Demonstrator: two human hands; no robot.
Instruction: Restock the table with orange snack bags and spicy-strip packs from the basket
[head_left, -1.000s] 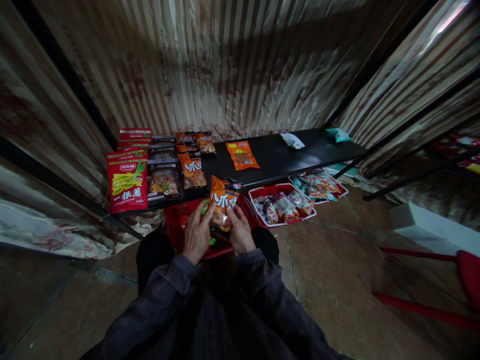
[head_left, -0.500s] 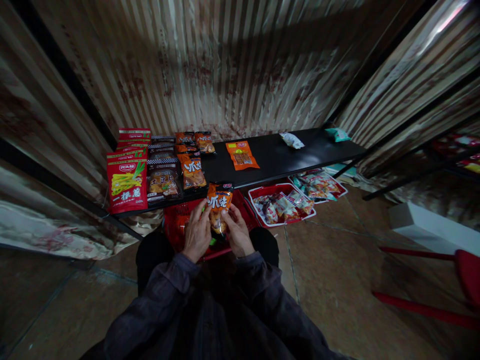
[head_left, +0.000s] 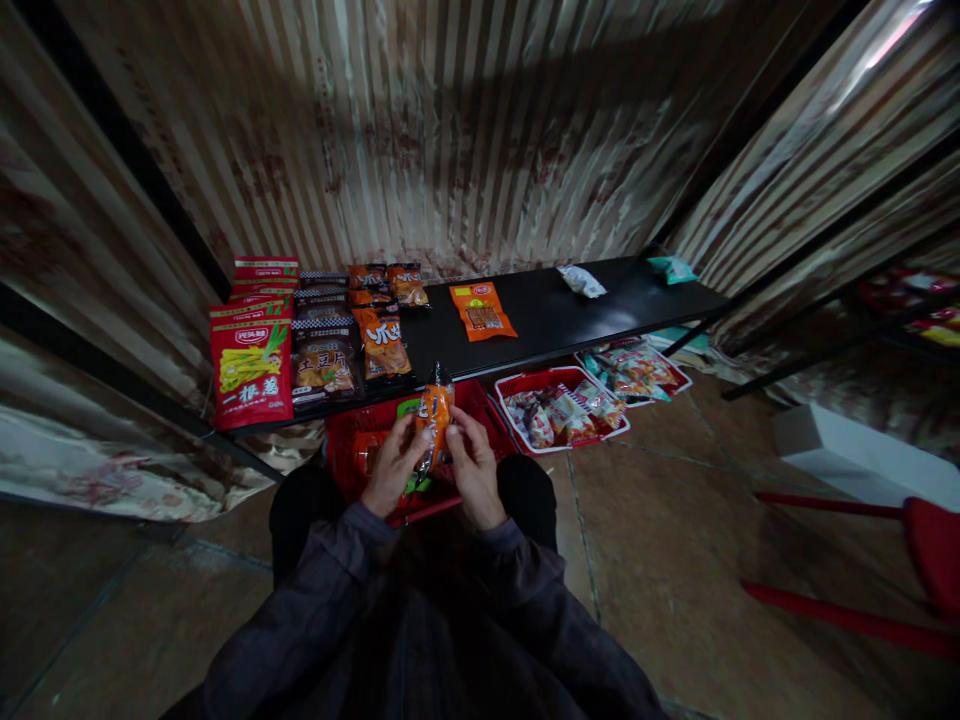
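Between my left hand (head_left: pixel 395 463) and my right hand (head_left: pixel 475 470) is an orange and black snack bag (head_left: pixel 434 420), gripped from both sides and turned so that it looks narrow. Below it a red basket (head_left: pixel 491 425) holds orange and green packets. On the black shelf (head_left: pixel 540 312), red bags (head_left: pixel 252 365) stand in a row at the left, beside dark bags (head_left: pixel 324 360). Right of those are more orange and black bags (head_left: pixel 385 342). A flat orange packet (head_left: pixel 482 311) lies further right on the shelf.
A white packet (head_left: pixel 581 281) and a teal packet (head_left: pixel 673 269) lie on the shelf's right part. Two baskets of snacks (head_left: pixel 562 410) (head_left: pixel 636 370) sit on the floor to the right. A white box (head_left: pixel 862 455) and a red stool (head_left: pixel 930 555) stand at the far right.
The held bag has turned from facing the camera to a narrow side view, and both hands have shifted around it. A green packet in the basket now shows behind it.
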